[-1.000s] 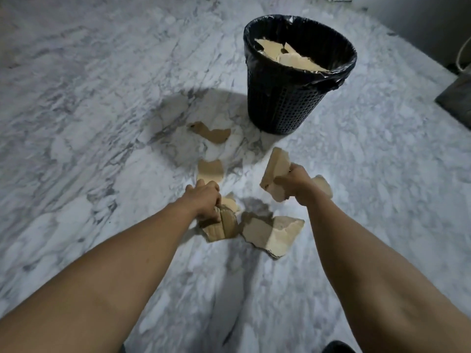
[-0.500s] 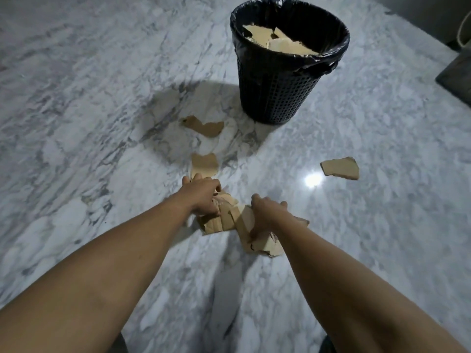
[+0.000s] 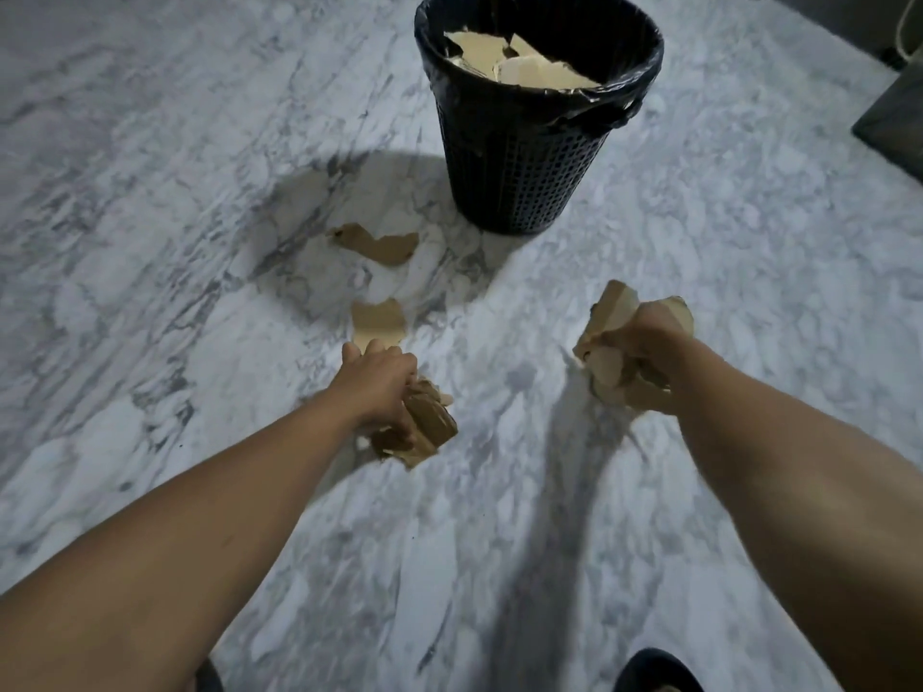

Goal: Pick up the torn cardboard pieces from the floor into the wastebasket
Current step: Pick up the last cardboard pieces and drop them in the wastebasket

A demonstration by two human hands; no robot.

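A: Progress check. How much is in the wastebasket (image 3: pixel 519 162)?

B: Partly done, I'd judge. Pale torn pieces (image 3: pixel 519 62) are already sitting inside it, piled close to the rim. Both hands are carrying loads. The left hand (image 3: pixel 377 387) is curling around a brown wad (image 3: pixel 429 427) low over the floor. The right hand (image 3: pixel 649 342) is gripping a paler bundle (image 3: pixel 612 337).

A: What is lying loose?

B: Two pieces are showing. A flat scrap (image 3: pixel 378 322) is lying just beyond the left hand's fingertips, nearly touching. A notched scrap (image 3: pixel 382 244) is lying further beyond that, toward the basket. Neither handful is dropped in yet. The basket is standing well ahead of both hands.

A: Surface, room?

B: Marble floor (image 3: pixel 150 192), white with grey veining, looking hard and smooth. The room is looking dim. A dark flat object (image 3: pixel 894 117) is sitting far out past the right hand's outer side; I can't identify it.
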